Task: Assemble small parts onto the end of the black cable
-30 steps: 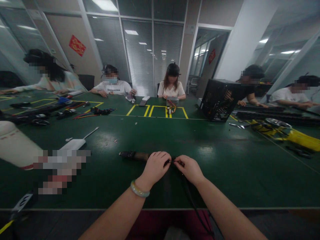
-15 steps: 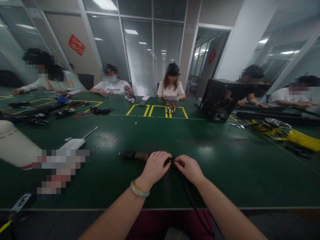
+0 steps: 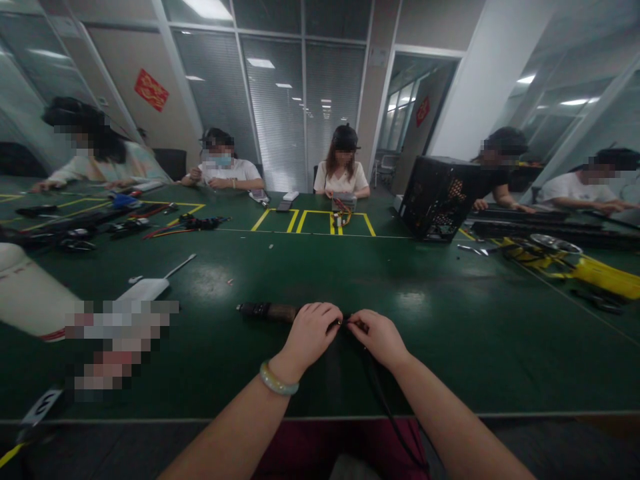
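Note:
An electric screwdriver [image 3: 280, 312] with a dark body lies on the green tabletop, its tip to the left. My left hand [image 3: 315, 330] is wrapped round its rear end, fingers over the top; a green bangle [image 3: 278, 379] sits on that wrist. Close on the right, my right hand [image 3: 377, 337] pinches the end of a black cable [image 3: 375, 380] against the screwdriver's rear. The cable hangs down over the table's front edge. Whether its plug is inside the socket is hidden by my fingers.
A white cup-like container [image 3: 35, 293] and a white device [image 3: 145, 290] stand at the left. Behind are a black computer case [image 3: 435, 200], a power supply [image 3: 344, 202] and wire bundles [image 3: 200, 221]. Yellow straps [image 3: 605, 277] lie at the right. Several people sit around the table.
My hands stay almost in place at the screwdriver's rear. Across the table, the masked person has brought both hands together in front of the chest.

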Demonstrator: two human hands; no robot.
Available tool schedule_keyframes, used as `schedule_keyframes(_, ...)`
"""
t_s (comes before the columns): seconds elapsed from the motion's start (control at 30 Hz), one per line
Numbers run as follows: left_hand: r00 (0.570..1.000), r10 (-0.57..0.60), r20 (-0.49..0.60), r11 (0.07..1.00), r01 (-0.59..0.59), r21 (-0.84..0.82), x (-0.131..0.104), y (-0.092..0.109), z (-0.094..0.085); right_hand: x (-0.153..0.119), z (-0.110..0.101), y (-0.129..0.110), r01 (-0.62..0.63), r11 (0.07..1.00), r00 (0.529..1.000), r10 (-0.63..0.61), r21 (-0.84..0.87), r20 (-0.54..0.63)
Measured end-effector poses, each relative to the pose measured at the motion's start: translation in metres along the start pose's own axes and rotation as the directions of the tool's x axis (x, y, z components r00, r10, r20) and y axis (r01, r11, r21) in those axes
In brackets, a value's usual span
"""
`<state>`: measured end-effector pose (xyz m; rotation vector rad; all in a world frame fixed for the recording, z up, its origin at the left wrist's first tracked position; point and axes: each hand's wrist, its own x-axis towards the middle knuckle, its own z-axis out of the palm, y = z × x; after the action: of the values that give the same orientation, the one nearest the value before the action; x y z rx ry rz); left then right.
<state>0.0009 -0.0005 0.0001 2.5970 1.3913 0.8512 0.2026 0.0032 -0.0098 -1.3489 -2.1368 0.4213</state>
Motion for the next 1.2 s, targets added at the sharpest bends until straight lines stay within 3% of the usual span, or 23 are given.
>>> schedule_keyframes(1.2, 1.000, 0.001, 0.020, 1.000, -0.001, 0.017, 0.0015, 0.0004, -0.0034, 0.0034, -0.0002, -0.0002, -0.030, 0.999, 0.999, 0.028, 0.033, 0.046)
